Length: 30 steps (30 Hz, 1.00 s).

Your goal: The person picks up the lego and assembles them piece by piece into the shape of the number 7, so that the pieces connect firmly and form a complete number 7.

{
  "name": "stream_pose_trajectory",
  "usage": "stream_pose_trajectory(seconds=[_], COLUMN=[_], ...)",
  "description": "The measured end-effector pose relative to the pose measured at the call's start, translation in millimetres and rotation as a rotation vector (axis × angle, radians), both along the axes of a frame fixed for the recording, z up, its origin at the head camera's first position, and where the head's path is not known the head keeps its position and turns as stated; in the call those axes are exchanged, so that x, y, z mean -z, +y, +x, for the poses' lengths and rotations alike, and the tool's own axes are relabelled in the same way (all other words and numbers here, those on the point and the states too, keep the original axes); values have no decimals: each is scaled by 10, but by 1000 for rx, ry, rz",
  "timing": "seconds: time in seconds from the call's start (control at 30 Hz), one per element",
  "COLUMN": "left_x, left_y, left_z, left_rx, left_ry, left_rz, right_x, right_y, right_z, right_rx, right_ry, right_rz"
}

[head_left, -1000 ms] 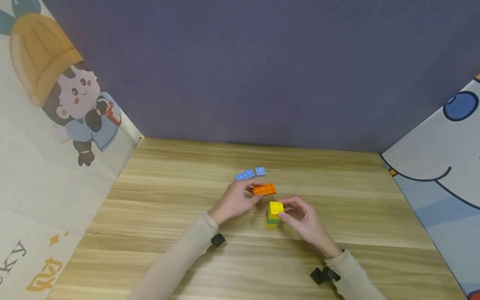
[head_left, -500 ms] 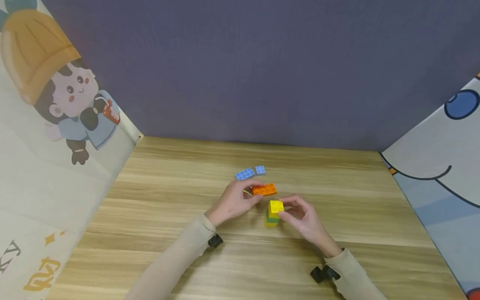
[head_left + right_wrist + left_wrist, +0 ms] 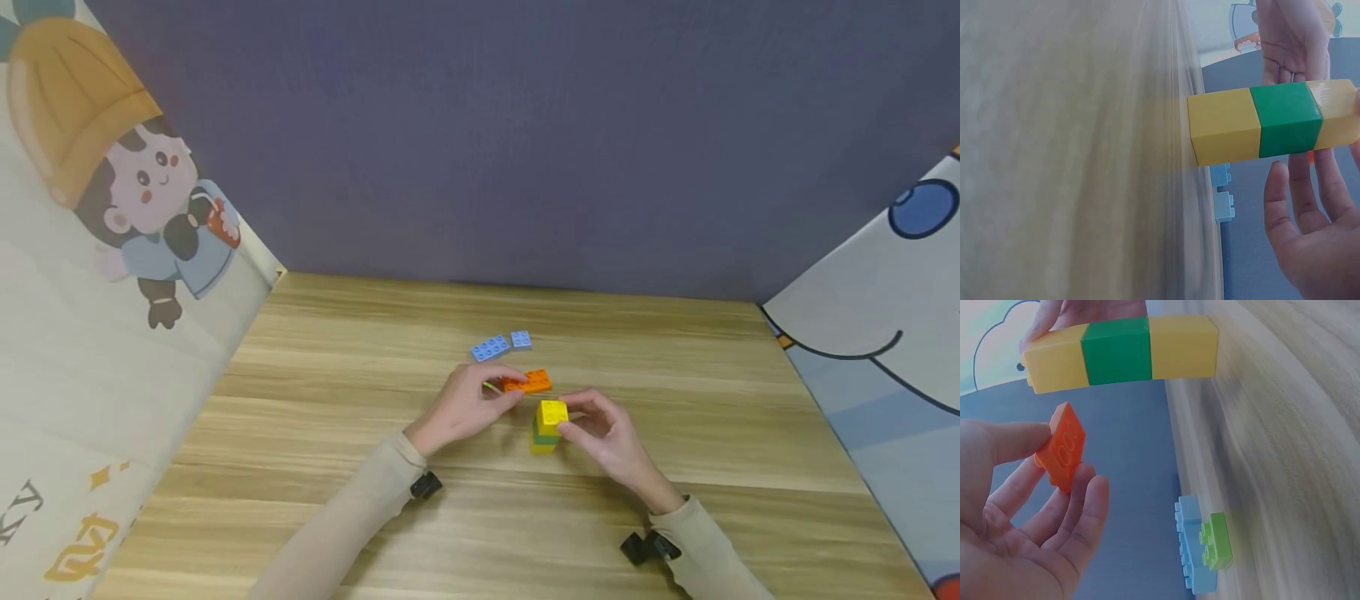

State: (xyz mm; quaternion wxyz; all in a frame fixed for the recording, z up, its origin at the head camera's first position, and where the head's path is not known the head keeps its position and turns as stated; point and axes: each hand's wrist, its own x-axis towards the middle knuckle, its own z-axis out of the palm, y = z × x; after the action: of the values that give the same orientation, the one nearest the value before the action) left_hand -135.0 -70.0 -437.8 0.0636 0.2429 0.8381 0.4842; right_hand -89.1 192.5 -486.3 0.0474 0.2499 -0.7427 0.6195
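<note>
My left hand pinches a flat orange brick between thumb and fingers, held above the table. Just right of it stands an upright tower of stacked bricks, yellow at the bottom, green in the middle and yellow on top. My right hand grips the top yellow brick with thumb and index finger, and its other fingers are spread beside the stack in the right wrist view. The tower's base meets the tabletop.
A long light-blue brick and a small light-blue brick lie on the wooden table behind my left hand. A lime-green brick sits near them, mostly hidden by that hand in the head view. A dark wall rises behind.
My left hand has shifted slightly left and the orange brick has tilted a little in its fingers. The right hand and the tower have stayed put.
</note>
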Motion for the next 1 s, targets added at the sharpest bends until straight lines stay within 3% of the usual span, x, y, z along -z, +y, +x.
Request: stream_pose_trajectory(seconds=[0.5,1.0], left_x=[-69,-172], left_y=[-183,-192], left_z=[260,364], left_rx=[57,87], left_ry=[21,56], left_rz=[-11,-16], right_x=[36,26], right_y=[-178,-180], right_z=[266,276], right_rx=[30,27], right_ry=[15,19], right_rz=[-9,-1])
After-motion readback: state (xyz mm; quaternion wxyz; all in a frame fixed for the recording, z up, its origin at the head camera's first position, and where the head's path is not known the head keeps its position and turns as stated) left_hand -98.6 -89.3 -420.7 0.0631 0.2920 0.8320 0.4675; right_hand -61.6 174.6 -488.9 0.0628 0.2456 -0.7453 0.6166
